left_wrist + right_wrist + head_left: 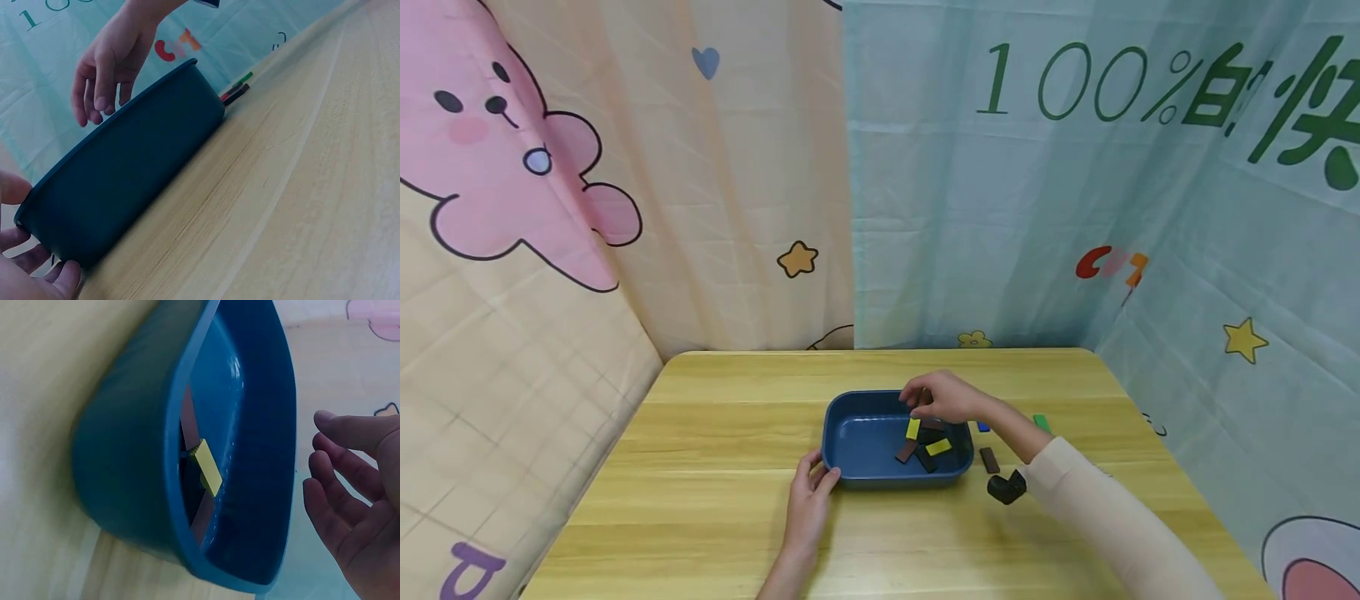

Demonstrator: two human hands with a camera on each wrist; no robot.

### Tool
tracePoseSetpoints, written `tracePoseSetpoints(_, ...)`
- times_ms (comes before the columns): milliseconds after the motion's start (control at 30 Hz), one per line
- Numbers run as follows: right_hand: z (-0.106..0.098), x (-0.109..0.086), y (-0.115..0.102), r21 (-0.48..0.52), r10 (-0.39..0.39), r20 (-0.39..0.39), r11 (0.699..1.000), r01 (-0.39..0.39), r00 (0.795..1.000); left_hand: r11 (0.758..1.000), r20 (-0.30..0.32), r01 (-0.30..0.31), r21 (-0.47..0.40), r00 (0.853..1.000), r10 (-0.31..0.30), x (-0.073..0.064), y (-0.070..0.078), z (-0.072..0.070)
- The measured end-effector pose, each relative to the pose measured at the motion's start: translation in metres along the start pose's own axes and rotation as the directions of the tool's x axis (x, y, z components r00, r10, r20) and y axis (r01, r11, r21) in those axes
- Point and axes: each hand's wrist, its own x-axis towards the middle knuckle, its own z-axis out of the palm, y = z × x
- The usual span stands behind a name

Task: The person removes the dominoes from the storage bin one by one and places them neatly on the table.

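Head view: left hand (pixel 809 498) grips the blue bin (pixel 867 446), right hand (pixel 949 397) hangs loosely spread above it.

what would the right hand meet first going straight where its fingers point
Probably the yellow block nearest the right hand, inside the blue bin; depth is unclear, so the bin's far wall might come first.

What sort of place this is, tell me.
Probably a curtained-off play or filming corner, perhaps indoors: cartoon-printed curtains hang behind a wooden table, which holds a blue tub with small blocks inside.
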Motion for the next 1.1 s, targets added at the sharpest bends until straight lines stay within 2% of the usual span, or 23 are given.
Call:
tracePoseSetpoints(167,-0.001,0.016,-0.005,-0.019,-0.015,0.096,1.0,0.017,0.995,1.0,-0.011,-0.001,0.011,1.0,0.001,0.0,-0.001,-0.002)
tracePoseSetpoints(367,-0.002,0.03,-0.007,-0.064,-0.04,0.207,0.997,0.054,0.978,1.0,-0.017,-0.003,0.004,1.0,0.003,-0.001,-0.001,-0.002)
tracePoseSetpoints(633,0.011,0.044,0.004,-0.185,0.016,0.361,0.981,0.055,0.932,1.0,-0.004,-0.003,-0.011,1.0,0.003,0.001,0.0,-0.001)
tracePoseSetpoints(833,0.024,0.045,0.007,-0.217,0.109,0.403,0.976,-0.021,0.909,1.0,0.002,-0.017,-0.008,1.0,0.017,0.001,0.0,0.001)
tracePoseSetpoints(1100,0.037,0.048,0.008,-0.283,0.1,0.446,0.959,0.034,0.889,1.0,-0.011,-0.019,0.001,1.0,0.019,-0.001,0.002,0.001)
